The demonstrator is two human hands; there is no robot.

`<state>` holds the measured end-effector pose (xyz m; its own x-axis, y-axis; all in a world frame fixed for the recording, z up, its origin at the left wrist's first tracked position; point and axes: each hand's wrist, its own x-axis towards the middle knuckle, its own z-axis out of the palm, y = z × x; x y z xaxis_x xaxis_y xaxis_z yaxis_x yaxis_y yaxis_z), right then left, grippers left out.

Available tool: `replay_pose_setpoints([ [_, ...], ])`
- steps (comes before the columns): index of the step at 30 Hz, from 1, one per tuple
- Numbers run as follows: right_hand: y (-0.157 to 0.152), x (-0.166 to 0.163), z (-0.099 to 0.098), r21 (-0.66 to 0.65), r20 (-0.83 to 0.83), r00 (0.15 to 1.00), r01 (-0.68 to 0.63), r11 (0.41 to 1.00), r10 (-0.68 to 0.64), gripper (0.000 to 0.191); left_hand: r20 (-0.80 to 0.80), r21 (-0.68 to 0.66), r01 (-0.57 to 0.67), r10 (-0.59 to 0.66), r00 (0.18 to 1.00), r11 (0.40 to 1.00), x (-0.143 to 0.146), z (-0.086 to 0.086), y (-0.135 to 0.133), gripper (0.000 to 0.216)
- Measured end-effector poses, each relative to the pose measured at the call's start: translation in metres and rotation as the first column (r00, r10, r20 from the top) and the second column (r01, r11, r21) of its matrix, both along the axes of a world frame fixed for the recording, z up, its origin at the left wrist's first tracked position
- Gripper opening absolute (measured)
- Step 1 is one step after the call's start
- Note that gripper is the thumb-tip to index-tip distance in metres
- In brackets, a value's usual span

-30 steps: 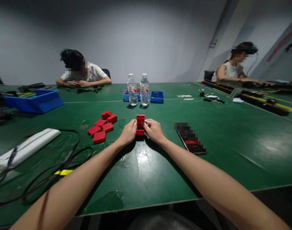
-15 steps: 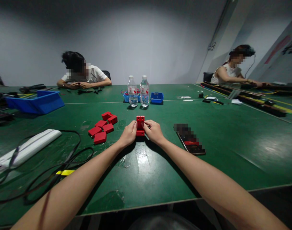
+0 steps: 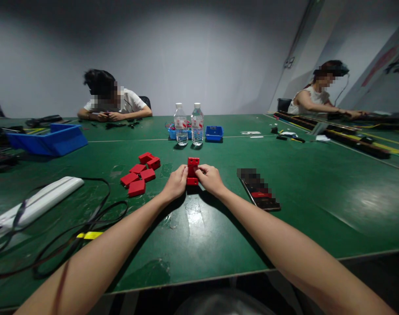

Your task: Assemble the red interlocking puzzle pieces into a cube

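Between my hands, just above the green table (image 3: 199, 245), is a red block (image 3: 193, 170) with small dark holes near its top and a recessed middle. My left hand (image 3: 177, 181) grips its left side, fingers closed. From the right, my right hand (image 3: 210, 178) pinches it, with the thumb on the recessed face. What the fingertips do behind the block is hidden. Several loose red blocks (image 3: 137, 188) lie in a cluster to the left of my left hand. A phone (image 3: 260, 192) lies to the right of my right hand.
Two water bottles (image 3: 197, 127) stand beyond my hands, beside a small blue bin (image 3: 214, 134). At left are a larger blue bin (image 3: 48, 140), a white power strip (image 3: 38, 203) and looped black cable (image 3: 97, 216). Two people sit across the table, one left, one right.
The red block has shifted very slightly to the right and tilted a little between my fingers. Both hands keep their hold, almost unmoved.
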<state>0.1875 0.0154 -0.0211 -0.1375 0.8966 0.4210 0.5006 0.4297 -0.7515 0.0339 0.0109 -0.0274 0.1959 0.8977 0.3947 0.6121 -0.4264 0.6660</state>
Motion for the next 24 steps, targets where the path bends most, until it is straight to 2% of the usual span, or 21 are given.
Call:
replay_pose_setpoints([
  [17,0.0041,0.0024,-0.0029,-0.013,-0.189,0.978,-0.095,0.995,0.091,0.020,0.022,-0.019,0.022,-0.022,1.000,1.000,0.0002,0.0026,-0.0028,0.034],
  [24,0.0030,0.0024,-0.0021,-0.040,-0.173,0.982,-0.082,0.996,0.074,0.020,0.021,-0.019,0.025,-0.024,0.999,1.000,-0.0013,0.0005,-0.0017,0.034],
])
